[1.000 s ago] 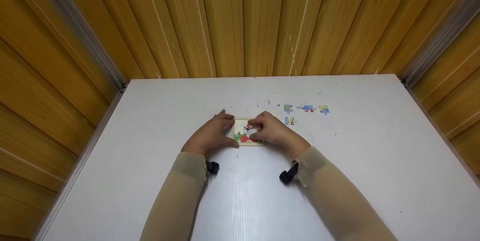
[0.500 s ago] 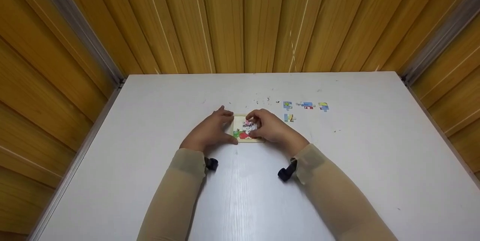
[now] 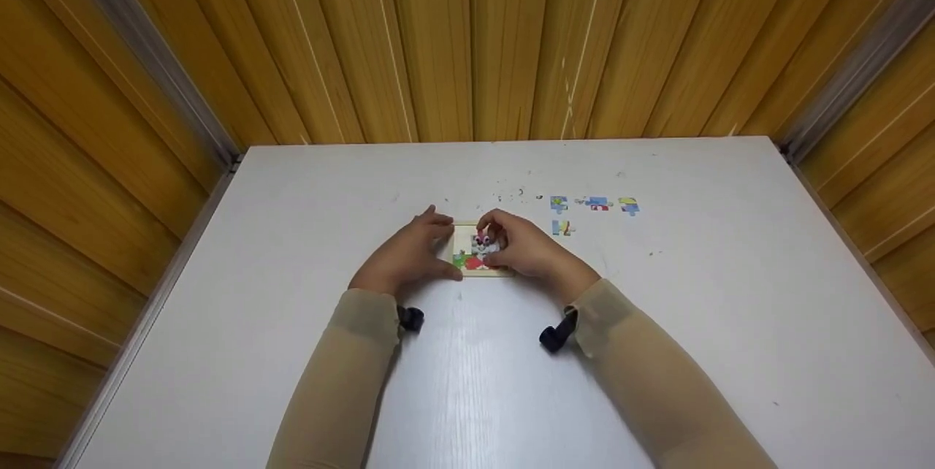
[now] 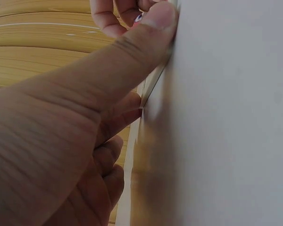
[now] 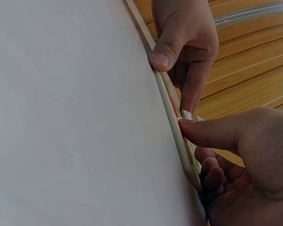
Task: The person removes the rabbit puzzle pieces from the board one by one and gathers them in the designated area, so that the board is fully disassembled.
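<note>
The jigsaw tray lies flat on the desk at the centre of the frame, between my two hands. Its light wooden rim faces me squarely, presumably so that the printed picture reads upright from my side.

My left hand grips the tray at its left side: the thumb bears on the near edge, the fingers on the far left corner. This hold likely serves as a clamp, so that the tray does not slide when pressure comes from the right.

My right hand reaches over the right part of the tray and pinches a cartoon-face piece between thumb and forefinger. In the right wrist view, edges of jigsaw stand proud of the rim at my fingertips; I cannot tell whether the pinched piece touches the tray floor. A fingertip pinch probably leaves the most control over its angle.

A green-and-red section fills the lower part of the tray; the upper left part shows bare board.

Four loose pieces lie right of centre, beyond my right hand: a green-and-blue piece, a blue-and-red piece, a yellow-and-blue piece and, below the first, a blue-and-yellow piece. They lie picture side up and apart, which I judge makes each easy to identify and pick.
</note>
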### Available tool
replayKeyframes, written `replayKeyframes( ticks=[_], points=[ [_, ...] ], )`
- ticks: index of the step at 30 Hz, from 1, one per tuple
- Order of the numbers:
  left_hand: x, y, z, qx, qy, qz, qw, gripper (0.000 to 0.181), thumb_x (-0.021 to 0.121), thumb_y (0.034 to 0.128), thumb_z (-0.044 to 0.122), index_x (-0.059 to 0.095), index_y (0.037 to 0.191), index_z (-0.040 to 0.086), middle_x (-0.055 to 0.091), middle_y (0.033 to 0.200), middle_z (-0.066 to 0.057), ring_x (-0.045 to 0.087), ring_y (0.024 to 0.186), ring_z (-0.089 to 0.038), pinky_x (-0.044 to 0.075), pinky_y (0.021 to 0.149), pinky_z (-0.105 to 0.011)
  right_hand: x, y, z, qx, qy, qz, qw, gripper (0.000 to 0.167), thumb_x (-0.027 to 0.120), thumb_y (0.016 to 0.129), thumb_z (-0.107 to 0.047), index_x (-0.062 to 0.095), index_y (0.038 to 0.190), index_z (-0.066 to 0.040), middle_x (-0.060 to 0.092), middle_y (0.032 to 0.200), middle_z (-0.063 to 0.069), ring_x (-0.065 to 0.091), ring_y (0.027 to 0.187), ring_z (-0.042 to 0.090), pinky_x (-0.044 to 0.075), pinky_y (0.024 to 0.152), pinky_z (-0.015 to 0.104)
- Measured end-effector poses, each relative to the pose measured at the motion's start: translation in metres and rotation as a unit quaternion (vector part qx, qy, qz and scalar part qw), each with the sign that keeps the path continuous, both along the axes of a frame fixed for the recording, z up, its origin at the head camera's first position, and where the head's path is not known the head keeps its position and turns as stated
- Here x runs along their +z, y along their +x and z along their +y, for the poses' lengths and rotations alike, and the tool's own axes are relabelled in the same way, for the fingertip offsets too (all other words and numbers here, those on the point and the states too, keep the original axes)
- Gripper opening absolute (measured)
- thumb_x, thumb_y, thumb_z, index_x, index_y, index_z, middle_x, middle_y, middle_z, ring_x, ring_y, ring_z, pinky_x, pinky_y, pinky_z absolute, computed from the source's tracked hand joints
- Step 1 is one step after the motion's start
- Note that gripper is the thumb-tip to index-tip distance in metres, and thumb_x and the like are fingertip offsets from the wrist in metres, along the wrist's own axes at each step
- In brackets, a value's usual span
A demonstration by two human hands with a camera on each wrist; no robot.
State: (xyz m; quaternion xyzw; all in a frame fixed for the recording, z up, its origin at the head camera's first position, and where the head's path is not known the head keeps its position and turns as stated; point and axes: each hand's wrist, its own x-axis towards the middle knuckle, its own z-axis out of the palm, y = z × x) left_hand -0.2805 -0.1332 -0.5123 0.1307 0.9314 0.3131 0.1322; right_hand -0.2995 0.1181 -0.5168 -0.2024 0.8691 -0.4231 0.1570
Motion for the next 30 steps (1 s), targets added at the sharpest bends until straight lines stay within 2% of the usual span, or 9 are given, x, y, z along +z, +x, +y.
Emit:
replayKeyframes(
  ticks=[10, 16, 21, 25, 30],
  points=[
    [0.0010, 0.0016, -0.0011, -0.002, 0.007, 0.002, 1.0000, 0.090, 0.104, 0.0825, 0.032, 0.065, 0.161, 0.011, 0.048, 0.179, -0.005, 0.017, 0.180, -0.030, 0.027, 0.144, -0.054, -0.0012, -0.0003, 0.0006, 0.005, 0.001, 0.013, 0.9999, 0.042, 0.079, 0.101, -0.005, 0.069, 0.142, -0.011, 0.069, 0.116, 0.008, 0.056, 0.091, 0.017, 0.047, 0.085, 0.032],
    [-0.0002, 0.0015, -0.0006, 0.001, 0.006, 0.003, 1.0000, 0.090, 0.105, 0.0819, 0.032, 0.066, 0.160, 0.012, 0.048, 0.179, -0.004, 0.018, 0.180, -0.029, 0.027, 0.144, -0.054, -0.0020, 0.0003, 0.0009, -0.009, 0.004, 0.001, 1.0000, 0.043, 0.079, 0.104, -0.008, 0.070, 0.146, -0.010, 0.070, 0.120, 0.009, 0.056, 0.098, 0.018, 0.046, 0.089, 0.033],
    [-0.0005, 0.0019, -0.0007, 0.008, 0.006, -0.003, 0.9999, 0.090, 0.105, 0.0815, 0.032, 0.066, 0.160, 0.013, 0.047, 0.180, -0.003, 0.019, 0.180, -0.029, 0.027, 0.144, -0.054, -0.0016, 0.0002, 0.0016, -0.019, 0.005, -0.010, 0.9998, 0.042, 0.079, 0.106, -0.013, 0.070, 0.147, -0.011, 0.068, 0.118, 0.006, 0.057, 0.099, 0.020, 0.046, 0.090, 0.035],
    [0.0003, 0.0022, -0.0007, 0.007, 0.006, -0.005, 0.9999, 0.090, 0.105, 0.0818, 0.033, 0.065, 0.160, 0.013, 0.047, 0.180, -0.002, 0.018, 0.180, -0.028, 0.028, 0.144, -0.053, -0.0023, -0.0013, 0.0026, -0.028, -0.017, -0.017, 0.9993, 0.043, 0.079, 0.106, -0.014, 0.070, 0.148, -0.011, 0.069, 0.119, 0.007, 0.060, 0.101, 0.020, 0.049, 0.092, 0.035],
    [-0.0004, 0.0024, -0.0001, 0.000, 0.005, -0.002, 1.0000, 0.090, 0.105, 0.0822, 0.034, 0.066, 0.160, 0.012, 0.048, 0.179, -0.003, 0.017, 0.180, -0.028, 0.028, 0.144, -0.053, 0.0002, 0.0014, 0.0040, -0.050, -0.056, -0.017, 0.9971, 0.045, 0.078, 0.108, -0.016, 0.068, 0.151, -0.011, 0.070, 0.134, 0.010, 0.063, 0.110, 0.021, 0.052, 0.099, 0.035]
  ],
)
